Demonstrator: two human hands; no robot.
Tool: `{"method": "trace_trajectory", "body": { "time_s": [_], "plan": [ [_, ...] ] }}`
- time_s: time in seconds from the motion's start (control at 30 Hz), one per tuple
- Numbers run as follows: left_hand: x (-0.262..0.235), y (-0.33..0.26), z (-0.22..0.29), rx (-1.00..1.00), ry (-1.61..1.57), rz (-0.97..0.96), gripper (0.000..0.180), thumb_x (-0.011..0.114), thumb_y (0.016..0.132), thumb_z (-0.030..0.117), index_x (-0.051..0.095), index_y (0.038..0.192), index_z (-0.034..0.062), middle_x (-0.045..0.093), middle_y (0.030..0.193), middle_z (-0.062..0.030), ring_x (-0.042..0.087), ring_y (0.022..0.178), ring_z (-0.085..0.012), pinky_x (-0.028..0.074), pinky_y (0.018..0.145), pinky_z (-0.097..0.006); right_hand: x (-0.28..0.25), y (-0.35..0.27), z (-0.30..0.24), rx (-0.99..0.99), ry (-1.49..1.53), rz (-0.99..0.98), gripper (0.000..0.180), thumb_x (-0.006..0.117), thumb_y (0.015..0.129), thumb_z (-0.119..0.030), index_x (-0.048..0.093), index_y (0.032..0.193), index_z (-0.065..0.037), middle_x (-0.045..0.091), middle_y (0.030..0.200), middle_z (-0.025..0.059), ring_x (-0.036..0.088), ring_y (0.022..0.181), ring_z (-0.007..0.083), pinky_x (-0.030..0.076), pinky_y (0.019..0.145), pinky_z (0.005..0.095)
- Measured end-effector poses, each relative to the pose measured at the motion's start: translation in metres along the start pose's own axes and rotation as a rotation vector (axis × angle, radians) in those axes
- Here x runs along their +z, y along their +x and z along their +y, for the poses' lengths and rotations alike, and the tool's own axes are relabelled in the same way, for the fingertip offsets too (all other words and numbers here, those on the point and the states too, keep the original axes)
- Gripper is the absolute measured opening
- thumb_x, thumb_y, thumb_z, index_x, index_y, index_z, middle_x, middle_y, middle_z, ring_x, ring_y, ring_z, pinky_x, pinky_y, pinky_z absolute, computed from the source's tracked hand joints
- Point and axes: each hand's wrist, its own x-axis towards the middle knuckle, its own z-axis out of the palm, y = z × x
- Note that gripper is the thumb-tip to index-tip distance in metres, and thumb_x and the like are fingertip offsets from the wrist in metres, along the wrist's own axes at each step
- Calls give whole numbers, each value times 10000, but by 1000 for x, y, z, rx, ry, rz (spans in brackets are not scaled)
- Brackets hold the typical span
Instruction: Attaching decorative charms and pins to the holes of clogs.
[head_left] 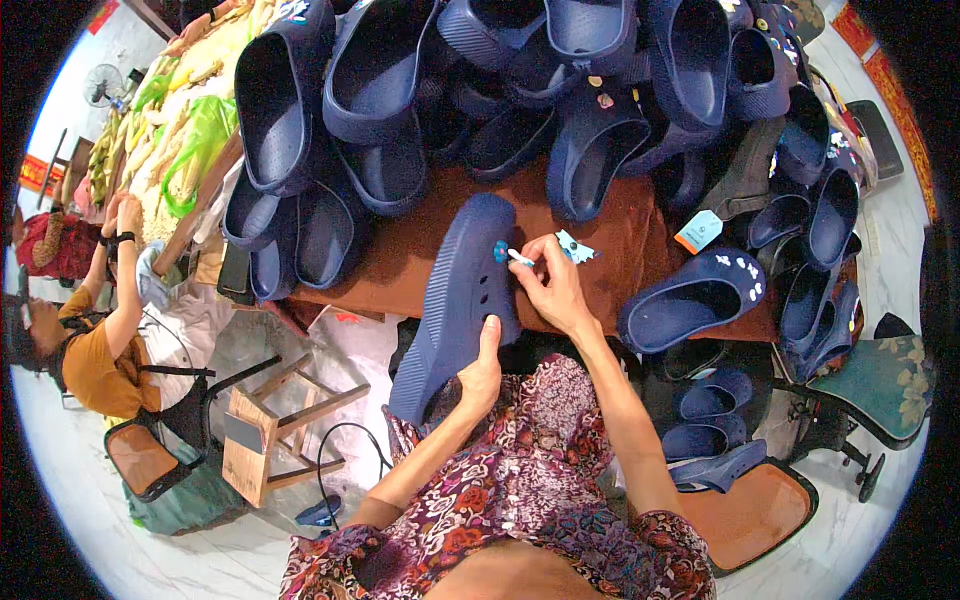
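A navy clog (pixel 452 290) stands tilted in front of me, its row of holes facing right. My left hand (pixel 480 380) grips it near the heel side, thumb on the upper. A small blue flower charm (pixel 501 251) sits on the upper near the toe. Right beside it, my right hand (pixel 555 288) pinches a small white-and-blue piece (pixel 520 258), apparently a shoe charm; its exact shape is partly covered by the fingers. Just beyond those fingers, a light blue scrap with a dark spot (pixel 574 247) lies on the brown cloth (pixel 620 240).
Navy clogs (pixel 375 70) are piled along the table's back and right. A decorated clog (pixel 695 300) lies to the right by a blue-and-orange tag (pixel 700 231). At left are a wooden stool (pixel 260 440) and a person in an orange top (pixel 105 360) beside a heap of pale pieces.
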Motion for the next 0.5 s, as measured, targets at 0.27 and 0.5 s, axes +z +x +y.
{"method": "trace_trajectory", "body": {
  "time_s": [0.27,0.5],
  "plan": [
    [-5,14,-1,-58,-174,27,402,696,897,121,552,1242,-25,584,1188,-95,552,1064,-211,430,985,-336,-13,-17,-8,93,-221,173,241,706,885,-181,566,1024,-43,620,866,122,593,717,236,476,649,362],
    [-11,19,13,-8,-133,-32,389,669,907,127,544,1243,-25,576,1191,-94,543,1073,-211,422,984,-338,-49,-17,6,153,-499,237,200,680,891,-181,587,993,-35,624,922,134,576,844,298,459,755,415]
  ]
}}
